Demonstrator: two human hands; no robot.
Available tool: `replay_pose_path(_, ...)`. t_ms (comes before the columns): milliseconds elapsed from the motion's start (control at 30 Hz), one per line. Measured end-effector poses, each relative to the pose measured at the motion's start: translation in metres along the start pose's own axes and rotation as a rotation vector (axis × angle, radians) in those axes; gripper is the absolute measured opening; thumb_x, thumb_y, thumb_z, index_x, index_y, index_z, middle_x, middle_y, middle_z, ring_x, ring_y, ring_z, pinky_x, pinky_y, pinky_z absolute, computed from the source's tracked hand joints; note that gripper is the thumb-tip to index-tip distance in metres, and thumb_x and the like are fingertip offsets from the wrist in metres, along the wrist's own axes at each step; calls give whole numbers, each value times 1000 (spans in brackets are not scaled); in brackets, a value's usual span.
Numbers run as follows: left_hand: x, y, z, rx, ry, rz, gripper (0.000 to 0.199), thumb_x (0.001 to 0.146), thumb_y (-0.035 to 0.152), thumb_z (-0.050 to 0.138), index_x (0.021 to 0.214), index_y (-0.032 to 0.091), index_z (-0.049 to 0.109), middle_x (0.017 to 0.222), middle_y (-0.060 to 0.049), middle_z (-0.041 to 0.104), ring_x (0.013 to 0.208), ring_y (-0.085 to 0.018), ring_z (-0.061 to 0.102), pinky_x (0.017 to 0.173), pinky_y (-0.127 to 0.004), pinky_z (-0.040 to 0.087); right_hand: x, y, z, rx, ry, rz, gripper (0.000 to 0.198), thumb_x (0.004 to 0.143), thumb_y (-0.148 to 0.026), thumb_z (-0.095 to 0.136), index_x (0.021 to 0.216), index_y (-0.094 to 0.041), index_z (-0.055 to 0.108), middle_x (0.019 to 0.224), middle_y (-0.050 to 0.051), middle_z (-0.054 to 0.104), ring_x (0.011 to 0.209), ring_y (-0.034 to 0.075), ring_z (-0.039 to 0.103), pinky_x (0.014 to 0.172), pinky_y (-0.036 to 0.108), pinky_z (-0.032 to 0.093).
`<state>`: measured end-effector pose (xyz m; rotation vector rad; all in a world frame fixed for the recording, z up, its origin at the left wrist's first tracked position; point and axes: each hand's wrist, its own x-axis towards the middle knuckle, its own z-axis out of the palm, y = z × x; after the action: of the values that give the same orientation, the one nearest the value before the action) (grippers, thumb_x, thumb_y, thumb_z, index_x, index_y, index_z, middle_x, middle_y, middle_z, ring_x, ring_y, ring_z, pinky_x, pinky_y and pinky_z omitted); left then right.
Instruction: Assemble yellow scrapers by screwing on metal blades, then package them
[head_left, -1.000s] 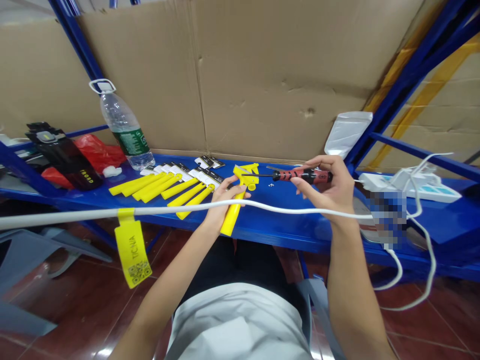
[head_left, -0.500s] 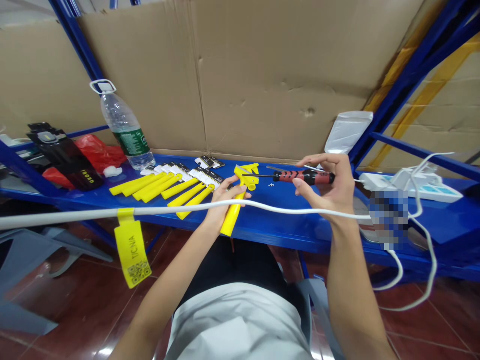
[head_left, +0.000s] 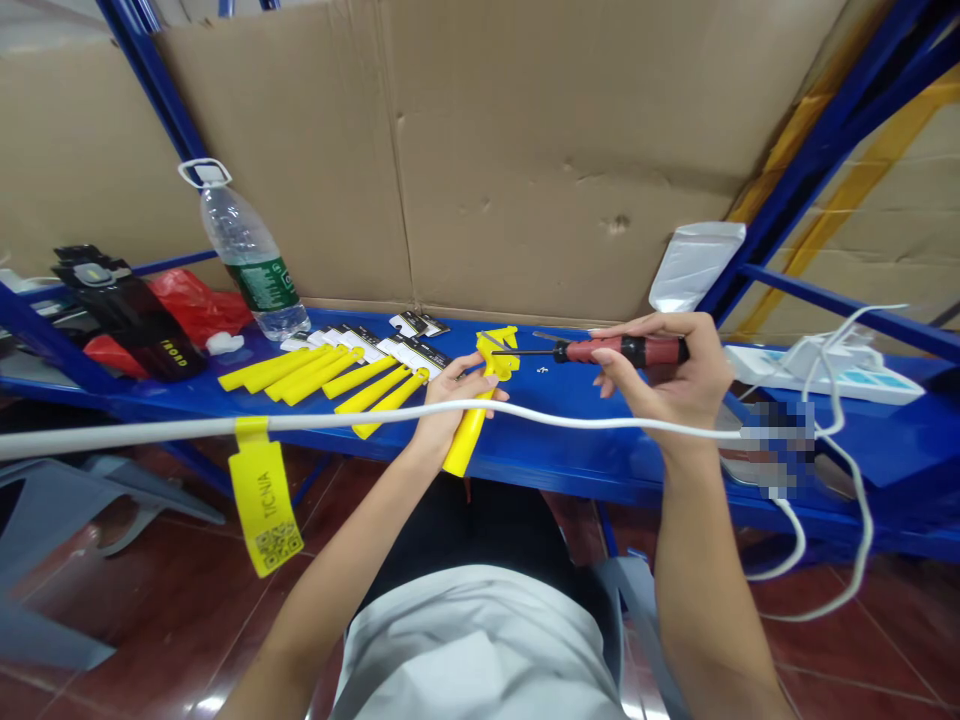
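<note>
My left hand (head_left: 454,398) is closed around a yellow plastic tool (head_left: 468,437), a tube-like handle with a wider head, tilted with its handle toward me. In my right hand (head_left: 686,375) is a screwdriver (head_left: 600,350) with a red and black grip, held level. Its thin shaft points left and its tip meets the head of the yellow tool; whether it sits in a screw is too small to tell. Some tiny white bits (head_left: 541,370) lie on the blue shelf (head_left: 555,440) just beyond. To the left of my left hand, several yellow handles (head_left: 352,383) with black-and-white cards (head_left: 414,353) lie in a row.
A white cable (head_left: 555,417) runs across in front of my hands, with a yellow tag (head_left: 264,505) hanging from it. At the left stand a large water bottle (head_left: 255,260) and a black bottle (head_left: 139,315). A white power strip (head_left: 862,380) lies at the right.
My right hand and the screwdriver have shifted slightly right, and the grip has turned in my fingers. The yellow tool has moved a little to the right in my left hand.
</note>
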<state>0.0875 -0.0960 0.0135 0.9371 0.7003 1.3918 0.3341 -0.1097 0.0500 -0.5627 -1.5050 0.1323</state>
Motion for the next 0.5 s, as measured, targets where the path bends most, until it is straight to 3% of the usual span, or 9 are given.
replay_pose_path(67, 1, 0, 0, -15, 14, -3, 49, 75, 17, 94, 117, 18, 69, 90, -3, 81, 74, -20, 82, 53, -23, 56, -1, 0, 1, -47, -8, -9, 40, 89, -34, 99, 114, -31, 69, 106, 1, 87, 60, 20, 77, 51, 38, 64)
replay_pose_path(167, 2, 0, -2, -28, 31, -12, 52, 75, 16, 95, 120, 18, 69, 87, -2, 80, 74, -20, 82, 53, -22, 55, 0, -3, -1, -96, -72, -1, 44, 90, -32, 98, 122, -31, 67, 111, 3, 85, 93, 28, 87, 81, 46, 74)
replay_pose_path(267, 3, 1, -3, -24, 37, -18, 54, 75, 17, 95, 122, 18, 69, 89, -2, 80, 75, -20, 82, 54, -23, 57, 3, -7, -4, -100, -141, -8, 49, 89, -27, 97, 127, -32, 66, 120, 5, 82, 113, 31, 85, 102, 53, 71)
replay_pose_path(400, 2, 1, -3, -12, 26, -25, 54, 73, 18, 96, 120, 18, 68, 94, -3, 81, 76, -21, 82, 54, -23, 56, 5, -8, -5, 29, -189, -13, 48, 91, -29, 96, 127, -34, 65, 126, 4, 83, 120, 33, 83, 112, 60, 68)
replay_pose_path(500, 2, 1, -2, -17, 33, -23, 54, 74, 18, 96, 120, 18, 68, 91, -2, 80, 76, -21, 83, 54, -23, 56, 3, -7, -2, 45, -149, 3, 45, 90, -36, 98, 124, -37, 68, 123, 3, 85, 117, 35, 85, 108, 63, 69)
